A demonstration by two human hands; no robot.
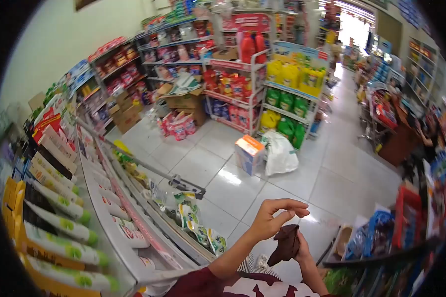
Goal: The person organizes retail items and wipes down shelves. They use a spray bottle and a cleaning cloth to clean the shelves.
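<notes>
One brown item (285, 244), right hand (303, 249) grasping it, slants lengthwise down-left below the loose left hand (274, 216).

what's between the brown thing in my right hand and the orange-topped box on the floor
In the head view, your left hand comes between the brown thing and the box; past it, bare floor tiles.

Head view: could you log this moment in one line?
right hand: holds brown item | left hand: open beside it | floor ahead: orange-topped box beside white bag
</notes>
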